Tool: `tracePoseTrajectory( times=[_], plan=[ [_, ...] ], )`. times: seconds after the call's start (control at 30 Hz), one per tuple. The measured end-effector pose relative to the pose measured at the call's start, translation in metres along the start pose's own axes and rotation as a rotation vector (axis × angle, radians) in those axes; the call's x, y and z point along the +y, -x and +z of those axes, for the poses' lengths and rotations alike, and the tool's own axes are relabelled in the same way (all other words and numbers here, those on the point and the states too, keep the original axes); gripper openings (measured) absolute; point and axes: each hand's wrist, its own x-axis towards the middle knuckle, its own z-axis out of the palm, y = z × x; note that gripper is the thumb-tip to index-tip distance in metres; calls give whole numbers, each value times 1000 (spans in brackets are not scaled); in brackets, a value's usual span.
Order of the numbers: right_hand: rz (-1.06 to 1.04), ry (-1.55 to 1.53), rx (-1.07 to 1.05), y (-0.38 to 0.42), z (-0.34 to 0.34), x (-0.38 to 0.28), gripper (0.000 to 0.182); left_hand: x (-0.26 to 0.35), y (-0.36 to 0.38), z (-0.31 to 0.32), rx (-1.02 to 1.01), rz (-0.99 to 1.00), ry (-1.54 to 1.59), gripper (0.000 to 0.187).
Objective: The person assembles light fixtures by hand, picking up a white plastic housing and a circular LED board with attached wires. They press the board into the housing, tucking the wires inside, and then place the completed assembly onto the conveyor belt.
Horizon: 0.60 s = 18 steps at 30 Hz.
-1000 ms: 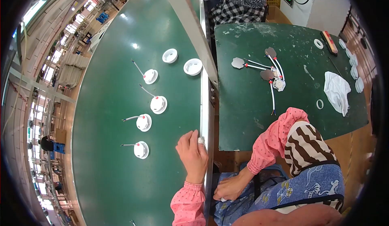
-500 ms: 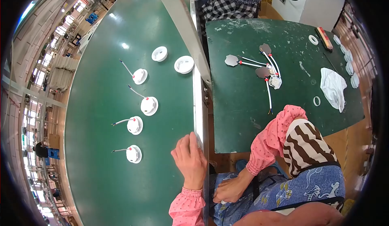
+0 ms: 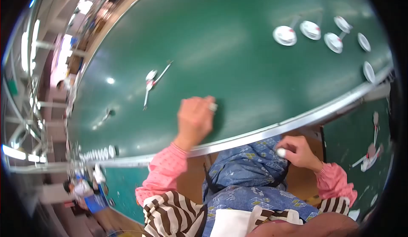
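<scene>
My left hand [image 3: 195, 117] is over the green table [image 3: 238, 75] near its metal edge, fingers curled, with a small white piece [image 3: 213, 107] at the fingertips. My right hand [image 3: 301, 151] hovers above my lap, below that edge, with its fingers bent in. A white cap-like piece [image 3: 281, 152] shows at its thumb tip; I cannot tell whether the hand holds anything more. Beyond my left hand lies a wired part [image 3: 150, 84] with white leads and a red joint. Several round white lamp units [image 3: 284, 36] with short cables sit at the upper right.
Two white cups [image 3: 364, 42] stand by the right end of the metal rail [image 3: 272, 131]. A row of white discs [image 3: 102, 153] lines the left end. More wired plates [image 3: 372, 156] lie on the side table at right. A person [image 3: 81, 190] is at far left.
My view has swung left along the table, so the lamp units now appear at the upper right. My left hand has left the rail, and my right hand has risen from my lap.
</scene>
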Motion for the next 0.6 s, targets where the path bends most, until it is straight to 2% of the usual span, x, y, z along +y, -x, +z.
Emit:
tracePoseTrajectory(
  times=[0.1,0.17,0.23,0.27,0.3,0.4,0.43,0.47,0.57,0.6],
  plan=[
    [-44,-31,-107,3,-15,-34,11,-86,60,-39,115,-347,-310,32],
    [-310,185,23,-17,-23,-60,18,-135,83,-50,127,-587,-410,40],
    [-413,401,141,-55,-29,-91,28,-174,77,-39,33,-702,-411,51],
    [-541,547,196,-82,-34,-88,33,-193,69,-34,6,-745,-409,58],
    [-666,693,256,-114,-36,-79,39,-209,65,-29,0,-766,-391,62],
    [-643,830,420,-188,-53,-41,44,-261,45,9,-120,-823,-242,74],
    [-619,932,462,-201,-61,-27,45,-252,34,6,-196,-790,-205,73],
    [-591,1016,506,-206,-70,-22,43,-253,37,18,-28,-721,-157,70],
    [-450,1252,671,-216,-98,-6,38,-210,22,32,-9,-514,17,43],
    [-389,1228,741,-212,-108,-4,37,-182,14,36,-24,-465,31,40]
  ],
)
